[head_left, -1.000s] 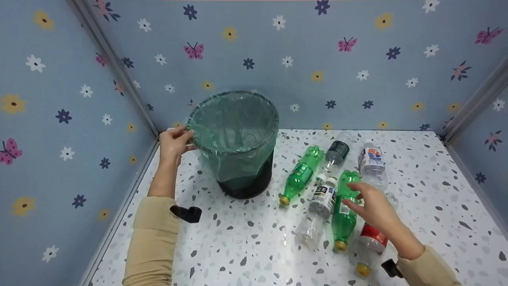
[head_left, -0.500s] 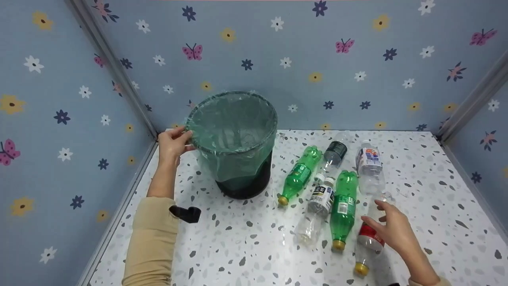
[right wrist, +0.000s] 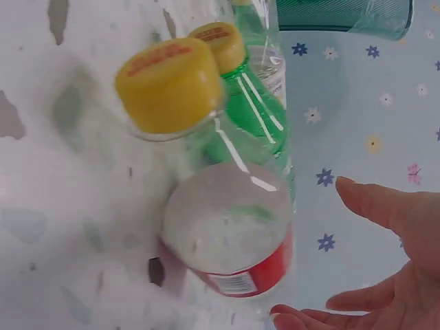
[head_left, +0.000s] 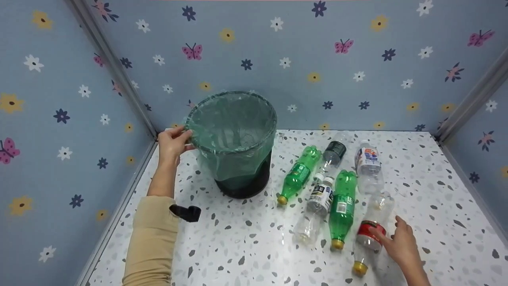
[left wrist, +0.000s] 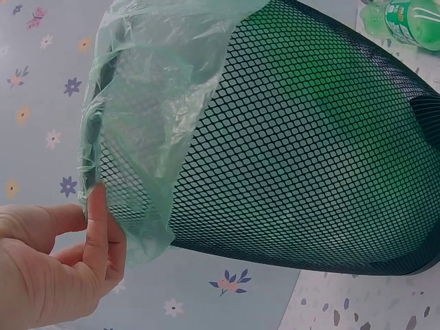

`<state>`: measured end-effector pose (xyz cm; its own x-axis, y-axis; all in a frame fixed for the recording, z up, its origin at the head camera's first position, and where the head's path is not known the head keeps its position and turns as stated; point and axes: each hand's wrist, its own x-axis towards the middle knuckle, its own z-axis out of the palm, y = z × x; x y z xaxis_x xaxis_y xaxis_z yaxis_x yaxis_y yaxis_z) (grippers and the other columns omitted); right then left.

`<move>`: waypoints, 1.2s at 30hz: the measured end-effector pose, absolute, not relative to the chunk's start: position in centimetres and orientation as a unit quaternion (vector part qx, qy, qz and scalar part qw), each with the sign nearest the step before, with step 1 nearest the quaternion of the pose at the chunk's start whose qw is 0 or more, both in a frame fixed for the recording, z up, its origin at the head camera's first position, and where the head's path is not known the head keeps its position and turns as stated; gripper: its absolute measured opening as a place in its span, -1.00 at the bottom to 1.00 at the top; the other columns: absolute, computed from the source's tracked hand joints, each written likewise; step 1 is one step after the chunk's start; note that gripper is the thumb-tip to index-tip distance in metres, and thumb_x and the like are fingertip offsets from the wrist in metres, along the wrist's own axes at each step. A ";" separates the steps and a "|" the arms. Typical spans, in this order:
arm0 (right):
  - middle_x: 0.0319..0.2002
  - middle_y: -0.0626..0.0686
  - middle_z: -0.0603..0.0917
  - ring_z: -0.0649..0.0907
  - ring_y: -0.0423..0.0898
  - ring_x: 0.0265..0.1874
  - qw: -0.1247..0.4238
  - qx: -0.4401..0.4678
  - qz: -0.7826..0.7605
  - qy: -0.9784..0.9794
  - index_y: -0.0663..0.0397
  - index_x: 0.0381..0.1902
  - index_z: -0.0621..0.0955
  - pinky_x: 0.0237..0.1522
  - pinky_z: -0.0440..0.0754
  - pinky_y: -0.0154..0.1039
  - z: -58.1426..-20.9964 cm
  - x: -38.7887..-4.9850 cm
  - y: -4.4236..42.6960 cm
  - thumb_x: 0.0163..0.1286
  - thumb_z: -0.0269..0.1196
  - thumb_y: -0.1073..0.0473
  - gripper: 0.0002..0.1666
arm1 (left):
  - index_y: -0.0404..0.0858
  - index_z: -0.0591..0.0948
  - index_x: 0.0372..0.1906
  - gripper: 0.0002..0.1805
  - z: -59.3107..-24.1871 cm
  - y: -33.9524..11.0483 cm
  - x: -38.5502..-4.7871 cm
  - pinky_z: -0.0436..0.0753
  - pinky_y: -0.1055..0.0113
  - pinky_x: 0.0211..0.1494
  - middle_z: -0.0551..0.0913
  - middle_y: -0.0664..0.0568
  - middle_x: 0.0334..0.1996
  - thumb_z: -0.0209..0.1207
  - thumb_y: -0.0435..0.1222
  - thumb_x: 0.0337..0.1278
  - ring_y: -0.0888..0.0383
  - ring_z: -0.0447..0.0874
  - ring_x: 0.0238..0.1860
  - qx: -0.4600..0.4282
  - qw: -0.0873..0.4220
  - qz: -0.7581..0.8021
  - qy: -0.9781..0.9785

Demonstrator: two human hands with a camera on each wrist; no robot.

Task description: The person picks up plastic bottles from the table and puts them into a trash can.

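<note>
In the head view my left hand pinches the left rim of a black mesh wastebasket. A thin green bin liner is folded over that rim, and the thumb and fingers hold rim and liner together. My right hand hovers at the right side of a clear plastic bottle with a red label and yellow cap. In the right wrist view its thumb and fingers are spread apart beside the bottle, and nothing is held; whether a fingertip touches the bottle I cannot tell.
Left of the red-labelled bottle lie two green bottles, the nearer green bottle and the farther green bottle. Clear bottles lie among them, and another clear bottle lies behind. Flowered wall panels enclose the speckled table.
My right hand has moved from above the nearer green bottle, down and to the right, to the red-labelled bottle. The left hand has stayed on the wastebasket rim.
</note>
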<state>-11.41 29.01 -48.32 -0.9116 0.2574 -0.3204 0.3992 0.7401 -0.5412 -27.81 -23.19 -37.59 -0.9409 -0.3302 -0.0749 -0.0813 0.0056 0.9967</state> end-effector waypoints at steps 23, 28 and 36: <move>0.03 0.55 0.08 0.46 0.23 -0.19 0.190 0.268 -0.461 0.824 0.61 0.20 -0.24 -0.41 0.65 -0.20 -52.1 -11.8 29.8 -0.29 0.20 -0.55 0.60 | -0.42 0.26 0.22 -0.51 -34.5 -21.4 -25.2 0.65 0.42 -0.31 0.41 -0.10 -0.18 0.01 -0.43 0.18 0.23 0.53 -0.41 0.162 0.090 -0.680 -0.709; 0.03 0.53 0.07 0.42 0.25 -0.13 0.189 0.278 -0.494 0.802 0.60 0.21 -0.22 -0.36 0.66 -0.18 -52.5 -11.7 29.9 -0.30 0.23 -0.53 0.59 | -0.41 0.25 0.23 -0.52 -33.9 -21.2 -24.8 0.65 0.42 -0.32 0.40 -0.08 -0.19 0.00 -0.43 0.19 0.22 0.53 -0.39 0.163 0.085 -0.681 -0.708; 0.08 0.52 0.07 0.40 0.26 -0.06 0.185 0.294 -0.509 0.788 0.54 0.25 -0.17 -0.31 0.65 -0.17 -52.7 -11.6 30.1 -0.33 0.25 -0.52 0.58 | -0.32 0.38 0.17 -0.52 -38.9 -24.2 -28.3 0.66 0.31 -0.32 0.49 -0.16 -0.16 0.13 -0.39 0.10 0.06 0.60 -0.30 0.123 0.091 -0.738 -0.657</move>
<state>-11.56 30.13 -52.69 -0.7587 0.2756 -0.5903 0.6514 0.3089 -0.6930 -28.33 -24.17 -38.88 -0.9531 -0.2961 -0.0624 -0.0275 -0.1205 0.9923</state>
